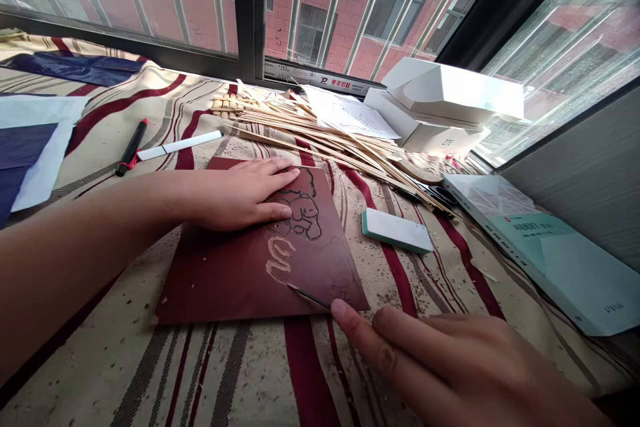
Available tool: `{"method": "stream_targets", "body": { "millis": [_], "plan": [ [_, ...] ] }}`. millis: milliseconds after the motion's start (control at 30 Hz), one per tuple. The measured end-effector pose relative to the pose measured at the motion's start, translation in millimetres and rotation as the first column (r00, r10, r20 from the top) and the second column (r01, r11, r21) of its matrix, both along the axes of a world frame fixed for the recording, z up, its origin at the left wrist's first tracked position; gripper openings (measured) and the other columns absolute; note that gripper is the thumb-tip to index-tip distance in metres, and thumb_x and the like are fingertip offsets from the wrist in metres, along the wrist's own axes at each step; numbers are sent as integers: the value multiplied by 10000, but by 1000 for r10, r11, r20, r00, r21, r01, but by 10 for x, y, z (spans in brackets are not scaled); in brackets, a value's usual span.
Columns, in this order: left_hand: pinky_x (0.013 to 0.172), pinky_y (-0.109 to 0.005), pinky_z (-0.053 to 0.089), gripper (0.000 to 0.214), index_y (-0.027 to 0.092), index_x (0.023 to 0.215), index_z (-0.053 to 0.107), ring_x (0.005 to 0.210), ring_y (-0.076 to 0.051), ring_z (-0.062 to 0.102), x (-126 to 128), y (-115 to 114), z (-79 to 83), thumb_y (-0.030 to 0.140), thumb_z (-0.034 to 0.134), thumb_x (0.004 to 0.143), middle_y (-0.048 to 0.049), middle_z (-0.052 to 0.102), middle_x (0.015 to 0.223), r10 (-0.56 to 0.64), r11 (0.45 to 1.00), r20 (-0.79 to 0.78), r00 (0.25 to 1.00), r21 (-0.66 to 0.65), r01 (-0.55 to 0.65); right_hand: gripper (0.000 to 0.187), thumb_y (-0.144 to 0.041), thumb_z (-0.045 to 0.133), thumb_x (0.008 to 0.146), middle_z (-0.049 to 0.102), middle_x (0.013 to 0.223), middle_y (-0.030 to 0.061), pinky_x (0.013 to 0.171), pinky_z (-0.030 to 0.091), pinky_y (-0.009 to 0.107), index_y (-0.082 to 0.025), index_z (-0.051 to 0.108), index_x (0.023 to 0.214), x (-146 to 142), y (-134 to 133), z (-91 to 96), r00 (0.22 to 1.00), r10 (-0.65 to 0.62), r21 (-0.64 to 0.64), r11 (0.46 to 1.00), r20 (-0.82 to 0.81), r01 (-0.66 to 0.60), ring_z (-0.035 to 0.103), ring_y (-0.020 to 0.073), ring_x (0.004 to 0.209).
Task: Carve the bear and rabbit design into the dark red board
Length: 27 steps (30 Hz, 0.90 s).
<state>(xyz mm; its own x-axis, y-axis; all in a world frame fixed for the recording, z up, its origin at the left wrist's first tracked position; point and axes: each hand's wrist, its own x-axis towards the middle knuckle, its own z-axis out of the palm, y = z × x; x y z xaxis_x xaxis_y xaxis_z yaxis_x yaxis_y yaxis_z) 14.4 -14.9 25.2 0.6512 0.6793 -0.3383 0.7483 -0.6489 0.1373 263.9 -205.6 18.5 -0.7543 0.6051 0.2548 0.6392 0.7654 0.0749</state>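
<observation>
- The left grip (235, 195) rests on a carved sheet (215, 280).
- A carving tool (309, 296) touches that sheet, just before the right grip (440, 360).
- Wooden sticks (320, 133) lie behind the left grip, a marker (131, 147) behind-left.
- A block (397, 230) and book (545, 253) lie behind the right grip.

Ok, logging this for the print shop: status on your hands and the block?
Left hand flat on dark red carving block. Right hand holding thin carving tool, tip on block. Wooden strips lie beyond block, nothing over it.
</observation>
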Motion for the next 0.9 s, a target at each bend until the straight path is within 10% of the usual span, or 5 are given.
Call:
{"method": "stream_targets", "body": {
  "millis": [500, 900],
  "plan": [
    [1436, -521, 136, 882, 112, 1819, 211, 1778, -360, 58, -30, 16, -23, 589, 366, 1093, -135, 57, 1907, -21, 1000, 12, 1000, 22, 21, 539, -15, 240, 1119, 796, 945, 57, 453, 433, 350, -25, 689, 1419, 9, 110, -29, 999, 34, 18, 999, -40, -34, 647, 137, 555],
    [1433, -554, 147, 947, 145, 1825, 227, 1777, -373, 75, -189, 134, -178, 726, 267, 1078, -105, 78, 1910, -81, 996, 86, 993, 50, 77, 483, -48, 417, 1126, 755, 902, -16, 604, 478, 249, -202, 553, 1563, 285, 54, 112, 952, -167, -141, 981, -256, 134, 671, 110, 663]
  ]
}}
